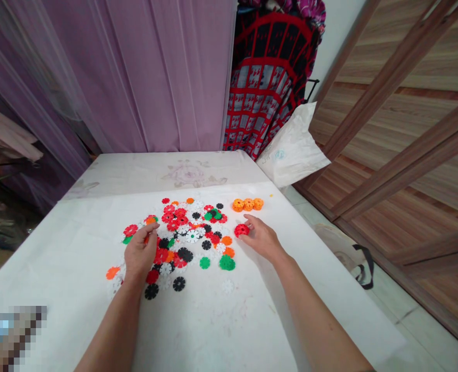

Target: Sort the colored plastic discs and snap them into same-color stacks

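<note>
Notched plastic snowflake discs in red, white, black, green and orange lie in a loose pile (192,236) on the white-covered table. My left hand (139,253) is over the pile's left side with fingers curled together; a bit of red shows beneath them, but what they grip is hidden. At the pile's right, my right hand (263,238) has thumb and fingers around a small stack of red snowflake discs (241,230), low at the table. Just beyond it stand three short stacks of orange discs (248,204), side by side.
The table (221,320) has a floral cloth at its far end. Behind it hang a purple curtain (167,77) and a red patterned fabric (260,88). A white bag (294,147) is at the far right corner, with wooden cabinet doors (407,103) further right. A pixelated patch (8,330) covers the lower left.
</note>
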Motion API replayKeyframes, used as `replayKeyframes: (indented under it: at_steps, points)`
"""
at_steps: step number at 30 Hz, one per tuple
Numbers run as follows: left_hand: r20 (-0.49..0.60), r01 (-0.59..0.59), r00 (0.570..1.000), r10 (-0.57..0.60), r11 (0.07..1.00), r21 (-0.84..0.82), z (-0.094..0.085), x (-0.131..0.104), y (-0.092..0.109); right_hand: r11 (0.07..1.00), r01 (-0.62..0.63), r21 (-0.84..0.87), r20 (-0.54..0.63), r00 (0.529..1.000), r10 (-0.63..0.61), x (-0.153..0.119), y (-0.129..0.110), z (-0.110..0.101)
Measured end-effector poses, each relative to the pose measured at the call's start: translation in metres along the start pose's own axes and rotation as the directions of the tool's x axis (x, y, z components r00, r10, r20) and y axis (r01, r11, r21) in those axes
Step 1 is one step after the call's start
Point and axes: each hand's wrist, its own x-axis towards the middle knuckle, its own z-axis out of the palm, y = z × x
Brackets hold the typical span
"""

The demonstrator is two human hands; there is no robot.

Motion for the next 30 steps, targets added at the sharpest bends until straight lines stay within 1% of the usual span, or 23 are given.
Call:
replayKeyframes:
  at_steps: [7, 10, 16, 21, 26, 30]
  points:
    - [-0.005, -0.007, 1.0, 0.007, 1.0, 0.013, 0.0, -0.001, 0.002, 1.0, -0.001, -0.024, 0.001, 1.0, 0.001, -0.004, 0.004, 0.007]
    - [-0.004, -0.003, 1.0, 0.003, 1.0, 0.01, -0.001, -0.001, 0.003, 0.997, -0.025, -0.067, -0.03, 0.999, 0.023, -0.006, 0.003, 0.013]
    - [0.009, -0.006, 1.0, 0.006, 1.0, 0.014, -0.002, -0.001, 0.003, 0.985, -0.116, -0.13, -0.127, 0.987, 0.1, -0.015, -0.005, 0.026]
    - [0.014, 0.013, 1.0, -0.014, 0.999, 0.032, -0.002, -0.001, 0.005, 0.974, -0.174, -0.143, -0.186, 0.972, 0.146, -0.021, -0.008, 0.03]
    - [0.013, 0.013, 1.0, -0.013, 0.999, 0.04, -0.002, -0.001, 0.006, 0.972, -0.191, -0.137, -0.223, 0.962, 0.157, -0.023, -0.006, 0.032]
    - [0.019, 0.008, 1.0, -0.009, 0.999, 0.042, -0.002, -0.001, 0.007, 0.975, -0.181, -0.129, -0.233, 0.961, 0.147, -0.021, -0.006, 0.034]
